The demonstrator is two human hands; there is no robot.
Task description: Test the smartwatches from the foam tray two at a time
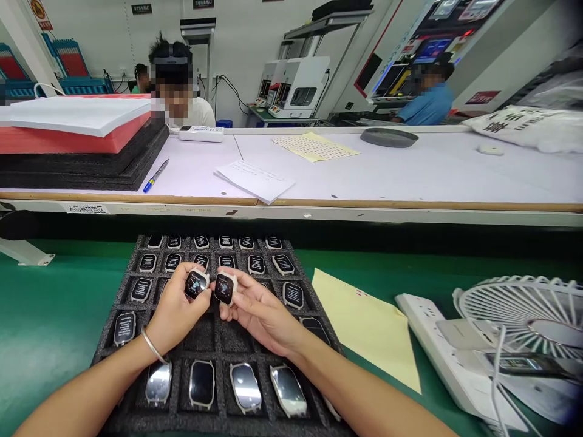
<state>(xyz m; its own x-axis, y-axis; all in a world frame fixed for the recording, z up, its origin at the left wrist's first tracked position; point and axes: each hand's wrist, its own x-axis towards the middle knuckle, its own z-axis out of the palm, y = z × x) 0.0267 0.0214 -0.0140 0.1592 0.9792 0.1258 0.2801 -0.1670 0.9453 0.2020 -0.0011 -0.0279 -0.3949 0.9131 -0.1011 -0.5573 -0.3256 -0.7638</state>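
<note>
My left hand grips a smartwatch body without a strap, its screen lit with a watch face. Close beside it, a second smartwatch with a lit face is held between the thumb and fingers of my right hand. Both are above a black foam tray with square pockets. Many pockets hold watches: those in the far rows show white text on dark screens, while those in the nearest row, such as one watch, have dark or reflecting screens. My forearms hide part of the tray.
Right of the tray lie a yellow sheet, a white power strip and a white fan with a cable. A raised shelf bears papers, a pen and stacked foam sheets. A person sits opposite.
</note>
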